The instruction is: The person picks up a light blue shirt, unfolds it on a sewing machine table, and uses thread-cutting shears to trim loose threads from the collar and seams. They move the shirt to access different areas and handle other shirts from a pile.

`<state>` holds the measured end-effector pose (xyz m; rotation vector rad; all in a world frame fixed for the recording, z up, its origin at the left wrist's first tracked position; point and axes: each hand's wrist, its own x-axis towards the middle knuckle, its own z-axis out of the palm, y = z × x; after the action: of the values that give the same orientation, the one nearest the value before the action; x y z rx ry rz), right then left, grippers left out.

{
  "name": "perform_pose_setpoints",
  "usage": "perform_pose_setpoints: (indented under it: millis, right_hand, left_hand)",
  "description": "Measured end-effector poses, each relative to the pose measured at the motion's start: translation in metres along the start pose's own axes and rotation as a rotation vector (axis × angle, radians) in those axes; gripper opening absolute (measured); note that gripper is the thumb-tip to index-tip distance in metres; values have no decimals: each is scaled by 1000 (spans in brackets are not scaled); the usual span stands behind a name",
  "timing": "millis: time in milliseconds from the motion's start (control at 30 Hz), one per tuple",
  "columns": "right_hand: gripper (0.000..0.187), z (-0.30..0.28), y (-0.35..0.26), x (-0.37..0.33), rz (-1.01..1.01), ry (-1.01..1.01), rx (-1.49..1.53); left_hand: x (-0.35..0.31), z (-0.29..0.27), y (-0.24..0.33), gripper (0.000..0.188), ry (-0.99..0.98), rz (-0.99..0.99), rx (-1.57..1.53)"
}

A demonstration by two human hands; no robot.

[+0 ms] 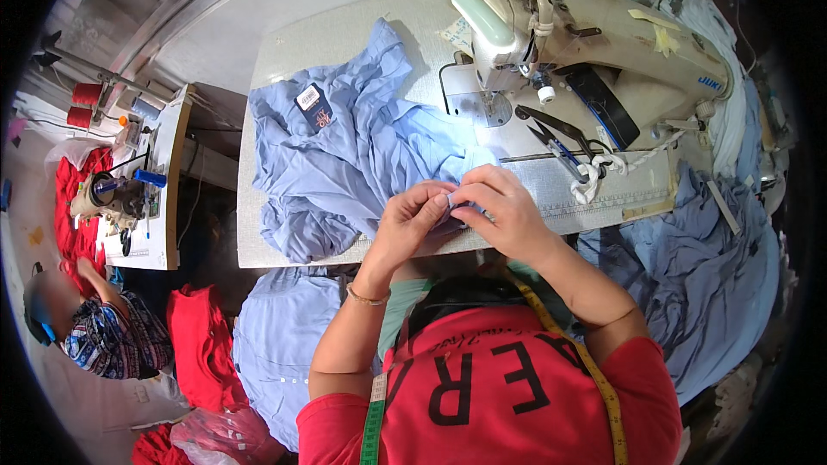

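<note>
A light blue shirt [323, 151] lies rumpled on the sewing table, a dark tag [314, 108] on its upper part. Near the table's front edge, my left hand [412, 217] pinches a bit of the shirt's edge between thumb and fingers. Close against it, my right hand [502, 211] grips the same small piece of cloth with closed fingertips. Whatever fine detail lies between the fingertips is too small to make out. Beyond my hands stands a white sewing machine [594, 34], its lamp lighting the needle plate [469, 90].
Black scissors [560, 151] and white cord [594, 174] lie right of the needle. Blue garments are heaped [689, 267] at the right, with more blue cloth [280, 327] below the table. At far left another person [112, 327] sits by a second machine [108, 198] with red cloth.
</note>
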<state>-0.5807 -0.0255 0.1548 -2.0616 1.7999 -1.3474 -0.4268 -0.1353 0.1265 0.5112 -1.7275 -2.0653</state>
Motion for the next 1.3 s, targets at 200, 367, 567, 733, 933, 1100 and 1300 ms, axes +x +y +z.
perform_pose_setpoints:
  millis: [200,367,567,733,933,1100,1300]
  right_hand:
    - [13,6,3,7,36,-50,-8]
    - [14,2,9,4,235,-116,208]
    - [12,11,23,0,176,123,-36]
    - [13,-6,36,-1,341,256,87]
    - [13,-17,25,10,230,-24,240]
    - [20,-5,18,17,34,-50,224]
    - [14,-8,9,14,-70,-98,8]
  left_hand:
    - [0,4,5,21,18,-29,-13]
    - [2,2,-5,20,41,74,107]
    - [2,4,-2,19,103,0,192]
    - [-4,-2,-5,21,87,2,156]
    - [-2,-1,-2,22,78,46,155]
    - [-5,0,0,21,51,42,106]
    - [-5,0,6,19,15,11,112]
